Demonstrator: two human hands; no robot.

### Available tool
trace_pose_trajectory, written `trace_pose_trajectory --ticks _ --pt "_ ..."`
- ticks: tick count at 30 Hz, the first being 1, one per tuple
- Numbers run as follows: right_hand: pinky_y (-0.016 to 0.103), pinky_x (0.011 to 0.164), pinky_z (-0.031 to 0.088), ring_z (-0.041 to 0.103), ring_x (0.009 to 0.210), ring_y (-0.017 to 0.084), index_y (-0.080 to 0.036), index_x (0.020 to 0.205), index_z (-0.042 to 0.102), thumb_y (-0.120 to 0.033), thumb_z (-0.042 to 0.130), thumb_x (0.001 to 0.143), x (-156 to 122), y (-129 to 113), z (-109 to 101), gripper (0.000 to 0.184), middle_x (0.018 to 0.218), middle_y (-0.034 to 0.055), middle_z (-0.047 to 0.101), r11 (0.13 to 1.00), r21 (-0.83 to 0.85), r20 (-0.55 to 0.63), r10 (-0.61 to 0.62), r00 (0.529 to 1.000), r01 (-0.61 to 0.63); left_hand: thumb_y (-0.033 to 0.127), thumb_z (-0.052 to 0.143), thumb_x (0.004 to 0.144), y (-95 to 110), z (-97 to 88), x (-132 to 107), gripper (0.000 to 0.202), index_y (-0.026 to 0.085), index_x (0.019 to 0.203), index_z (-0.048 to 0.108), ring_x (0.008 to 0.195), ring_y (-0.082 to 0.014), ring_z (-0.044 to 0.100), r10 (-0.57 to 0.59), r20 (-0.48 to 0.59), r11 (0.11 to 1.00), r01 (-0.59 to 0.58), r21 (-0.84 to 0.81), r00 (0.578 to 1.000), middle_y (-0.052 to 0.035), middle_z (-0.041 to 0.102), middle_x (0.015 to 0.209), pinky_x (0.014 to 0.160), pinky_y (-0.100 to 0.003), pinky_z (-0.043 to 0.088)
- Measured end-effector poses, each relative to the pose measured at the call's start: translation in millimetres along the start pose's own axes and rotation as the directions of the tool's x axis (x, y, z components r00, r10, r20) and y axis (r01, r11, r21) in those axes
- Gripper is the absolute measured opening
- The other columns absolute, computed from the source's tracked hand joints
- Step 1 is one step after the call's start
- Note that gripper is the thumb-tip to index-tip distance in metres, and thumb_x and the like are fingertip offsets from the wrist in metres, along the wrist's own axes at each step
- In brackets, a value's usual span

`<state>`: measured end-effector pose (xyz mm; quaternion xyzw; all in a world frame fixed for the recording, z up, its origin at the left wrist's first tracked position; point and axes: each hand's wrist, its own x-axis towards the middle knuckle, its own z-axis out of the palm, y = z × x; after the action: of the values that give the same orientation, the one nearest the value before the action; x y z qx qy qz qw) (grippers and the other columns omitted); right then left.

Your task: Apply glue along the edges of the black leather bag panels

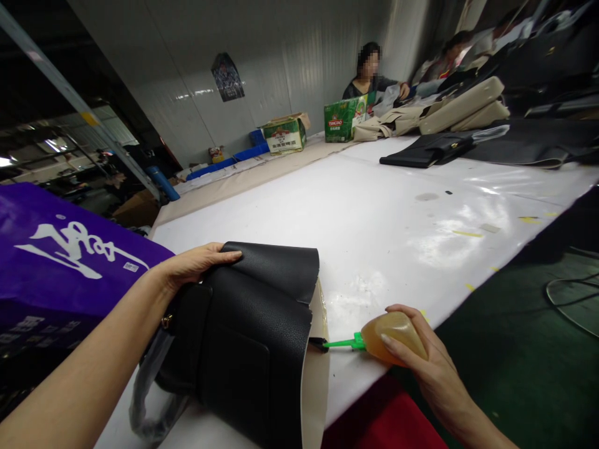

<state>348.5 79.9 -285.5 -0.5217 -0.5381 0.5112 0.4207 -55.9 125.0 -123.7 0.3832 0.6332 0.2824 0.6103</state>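
Note:
A black leather handbag (243, 349) lies on its side at the near edge of the white table, its unfinished edge with a cream inner face turned to the right. My left hand (199, 262) grips the bag's upper left part, thumb on top and the other fingers hidden behind it. In my right hand (421, 349) is a squeeze bottle (390, 340) of amber liquid, tilted so that its green nozzle points left. The nozzle tip meets or nearly meets a small dark piece at the bag's open edge; contact is unclear. A plastic-wrapped handle (152, 399) hangs at the bag's left.
The white table (365, 212) carries black leather pieces (430, 149) and beige pieces (463, 109) at the back right. Two cartons (285, 134) (344, 118) stand along the far edge, near a seated person (369, 75). A purple bag (70, 268) is at the left.

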Motion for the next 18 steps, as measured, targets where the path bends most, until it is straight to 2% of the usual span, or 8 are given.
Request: trace_pose_trajectory --ticks 4,9,14,18 --pt "0.029 0.075 0.048 0.057 0.089 0.024 -0.028 0.116 0.05 -0.054 0.07 0.077 -1.8 2.2 -2.8 0.051 0.102 0.0028 0.059 0.999 0.028 0.064 0.021 0.998 -0.022 0.03 0.076 0.077 -0.5 0.0 -0.5 0.021 0.013 0.089 0.074 0.064 -0.0186 0.069 -0.002 -0.008 1.0 0.002 -0.014 1.0 -0.01 0.075 0.083 0.062 -0.027 0.059" --pt "0.028 0.073 0.047 0.057 0.088 0.022 -0.028 0.114 0.051 -0.054 0.069 0.078 2.2 -2.6 -1.7 0.047 0.103 0.0018 0.058 0.999 0.032 -0.023 -0.015 1.0 0.016 0.03 0.076 0.077 -0.3 1.6 -2.0 0.021 0.012 0.088 0.074 0.063 -0.0181 0.068 -0.002 -0.006 1.0 0.002 -0.013 1.0 -0.01 0.074 0.081 0.062 -0.026 0.058" --pt "0.029 0.075 0.048 0.058 0.088 0.023 -0.029 0.116 0.051 -0.055 0.07 0.076 -2.1 2.2 -4.2 0.052 0.105 0.0022 0.059 0.999 -0.03 0.052 0.017 0.998 -0.015 0.031 0.078 0.075 -0.9 -0.2 -1.4 0.023 0.013 0.088 0.074 0.062 -0.0192 0.069 0.002 -0.016 1.0 -0.003 -0.011 1.0 -0.0107 0.075 0.081 0.06 -0.027 0.058" --pt "0.03 0.074 0.049 0.059 0.088 0.025 -0.028 0.115 0.051 -0.054 0.07 0.076 -1.5 0.4 -3.7 0.05 0.105 0.0037 0.059 1.0 -0.008 0.015 -0.018 1.0 0.018 0.031 0.077 0.075 -1.1 -1.5 -1.3 0.023 0.013 0.09 0.074 0.065 -0.0202 0.069 0.009 -0.002 1.0 -0.009 -0.001 1.0 -0.0115 0.075 0.085 0.061 -0.027 0.059"
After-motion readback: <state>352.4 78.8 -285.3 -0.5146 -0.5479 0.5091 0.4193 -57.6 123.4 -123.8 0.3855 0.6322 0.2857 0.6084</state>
